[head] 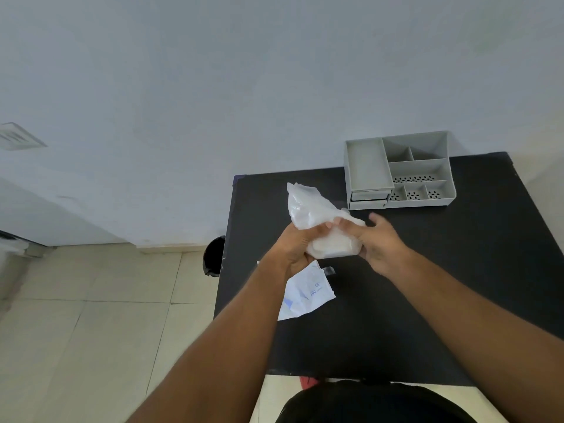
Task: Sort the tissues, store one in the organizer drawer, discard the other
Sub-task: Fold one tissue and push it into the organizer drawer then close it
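Above the black table [427, 300] I hold a clear plastic tissue pack [308, 209] with white tissue [329, 247] inside its lower end. My left hand [297, 248] grips the pack from the left, fingers curled round it. My right hand [377, 242] holds the tissue end from the right, thumb and fingers pinching it. A second, flat white packet with blue print [306, 293] lies on the table under my left wrist. The grey desk organizer [399, 170] stands at the table's far side, its small drawers [369, 199] at the front left appearing shut.
A black bin [213, 254] stands on the tiled floor beside the table's left edge. The wall runs behind the table. A small dark object [329, 271] lies on the table by the flat packet. Something red [308, 381] shows under the table's near edge.
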### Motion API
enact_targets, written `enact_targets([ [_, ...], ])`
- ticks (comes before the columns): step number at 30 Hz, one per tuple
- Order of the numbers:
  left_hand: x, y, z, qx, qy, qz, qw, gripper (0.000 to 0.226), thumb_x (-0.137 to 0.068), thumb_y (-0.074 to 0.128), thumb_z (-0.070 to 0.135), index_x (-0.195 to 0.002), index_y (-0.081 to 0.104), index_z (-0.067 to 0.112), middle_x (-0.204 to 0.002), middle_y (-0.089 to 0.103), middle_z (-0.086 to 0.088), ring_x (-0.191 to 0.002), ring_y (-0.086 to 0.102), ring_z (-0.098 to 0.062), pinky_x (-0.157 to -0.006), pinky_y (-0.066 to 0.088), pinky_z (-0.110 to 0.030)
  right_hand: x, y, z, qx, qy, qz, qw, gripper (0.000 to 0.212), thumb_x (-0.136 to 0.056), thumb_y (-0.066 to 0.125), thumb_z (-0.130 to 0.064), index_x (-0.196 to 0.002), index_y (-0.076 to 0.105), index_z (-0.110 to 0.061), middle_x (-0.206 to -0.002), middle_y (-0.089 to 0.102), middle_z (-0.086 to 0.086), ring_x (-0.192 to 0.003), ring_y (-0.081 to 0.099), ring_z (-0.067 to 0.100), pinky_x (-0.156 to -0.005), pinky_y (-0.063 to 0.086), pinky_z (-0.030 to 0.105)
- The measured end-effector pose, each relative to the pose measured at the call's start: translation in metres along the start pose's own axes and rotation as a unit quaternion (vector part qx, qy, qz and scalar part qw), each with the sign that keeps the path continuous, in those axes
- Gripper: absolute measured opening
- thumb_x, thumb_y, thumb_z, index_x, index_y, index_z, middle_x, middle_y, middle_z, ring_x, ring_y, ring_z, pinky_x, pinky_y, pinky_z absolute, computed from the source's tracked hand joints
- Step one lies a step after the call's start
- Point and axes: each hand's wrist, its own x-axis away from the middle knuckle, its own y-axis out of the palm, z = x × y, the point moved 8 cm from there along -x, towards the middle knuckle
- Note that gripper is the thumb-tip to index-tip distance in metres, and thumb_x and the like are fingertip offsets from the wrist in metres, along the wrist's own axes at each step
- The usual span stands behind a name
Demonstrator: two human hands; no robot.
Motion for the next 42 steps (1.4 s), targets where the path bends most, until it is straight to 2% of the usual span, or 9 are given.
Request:
enact_targets([
  [3,-0.001,-0.006,-0.006,-0.020,-0.040,-0.010,0.999,0.050,-0.078,0.081,0.007,-0.123,0.062,0.013,-0.122,0.068,-0.020,-0.112,0.066,-0.037,-0.094,0.054,-0.059,0.002,0.007,0.013,-0.104,0.073,-0.065,0.990,0.064,-0.075,0.085,-0.016,-0.130,0.058,0.004,-0.121,0.071,0.016,-0.099,0.073,0.028,-0.072,0.062,0.038],
  [5,-0.002,-0.011,-0.012,-0.048,-0.061,-0.013,0.997,0.054,-0.077,0.084,0.009,-0.126,0.062,0.013,-0.123,0.068,-0.021,-0.115,0.065,-0.039,-0.097,0.052,-0.061,0.001,0.009,0.014,-0.090,0.056,-0.090,0.990,0.048,-0.078,0.082,-0.010,-0.122,0.065,0.000,-0.116,0.074,0.015,-0.098,0.073,0.028,-0.074,0.062,0.038],
  [9,-0.003,-0.020,-0.018,-0.085,-0.073,0.022,0.993,0.055,-0.075,0.086,0.013,-0.125,0.063,0.018,-0.124,0.069,-0.016,-0.116,0.065,-0.037,-0.097,0.052,-0.059,0.000,0.007,0.000,0.018,-0.072,-0.063,0.995,0.045,-0.075,0.084,-0.004,-0.114,0.068,-0.019,-0.112,0.074,0.007,-0.103,0.070,0.027,-0.087,0.059,0.046],
  [15,-0.002,-0.017,-0.019,-0.074,-0.074,0.043,0.993,0.053,-0.080,0.084,0.018,-0.126,0.060,0.018,-0.122,0.069,-0.014,-0.111,0.067,-0.035,-0.092,0.056,-0.055,0.008,0.007,-0.013,0.129,-0.179,-0.028,0.975,0.026,-0.082,0.079,-0.011,-0.101,0.071,-0.026,-0.098,0.076,0.001,-0.091,0.074,0.020,-0.080,0.062,0.042],
  [19,-0.005,-0.018,-0.017,-0.095,-0.055,0.061,0.992,0.074,-0.064,0.095,0.031,-0.130,0.060,0.023,-0.121,0.070,-0.011,-0.112,0.067,-0.035,-0.092,0.055,-0.059,0.010,0.009,-0.013,0.133,-0.169,-0.054,0.975,0.039,-0.082,0.082,-0.020,-0.118,0.068,-0.022,-0.106,0.074,-0.002,-0.098,0.072,0.017,-0.080,0.061,0.036],
  [21,-0.005,-0.021,-0.012,-0.107,-0.044,0.077,0.990,0.067,-0.070,0.092,0.031,-0.128,0.060,0.024,-0.121,0.070,-0.011,-0.111,0.067,-0.034,-0.093,0.055,-0.058,0.010,0.015,-0.010,0.126,-0.146,-0.100,0.976,0.053,-0.076,0.087,-0.027,-0.124,0.064,-0.026,-0.112,0.073,-0.004,-0.104,0.070,0.016,-0.085,0.060,0.039],
  [28,-0.001,-0.017,-0.007,-0.071,-0.059,0.043,0.995,0.082,-0.061,0.094,0.036,-0.133,0.057,0.021,-0.126,0.068,-0.012,-0.116,0.065,-0.035,-0.094,0.055,-0.056,0.012,0.014,-0.019,0.108,-0.158,-0.089,0.978,0.046,-0.081,0.080,-0.005,-0.115,0.061,-0.029,-0.107,0.071,-0.005,-0.096,0.069,0.012,-0.069,0.059,0.027],
  [38,-0.022,-0.010,0.015,-0.190,0.020,0.153,0.970,0.050,-0.077,0.087,0.024,-0.120,0.060,0.019,-0.112,0.070,-0.002,-0.098,0.069,-0.021,-0.085,0.061,-0.041,-0.012,-0.007,-0.018,0.104,-0.155,0.005,0.982,0.041,-0.092,0.065,-0.008,-0.129,0.060,-0.025,-0.110,0.070,-0.003,-0.099,0.069,0.015,-0.071,0.059,0.031],
  [42,-0.030,-0.016,0.020,-0.168,0.030,0.191,0.967,0.041,-0.078,0.087,0.021,-0.109,0.060,0.022,-0.106,0.069,0.001,-0.095,0.068,-0.019,-0.086,0.060,-0.039,-0.034,-0.028,-0.009,0.036,-0.081,0.060,0.994,0.030,-0.093,0.062,-0.011,-0.117,0.067,-0.029,-0.105,0.073,-0.001,-0.087,0.068,0.018,-0.061,0.052,0.030],
])
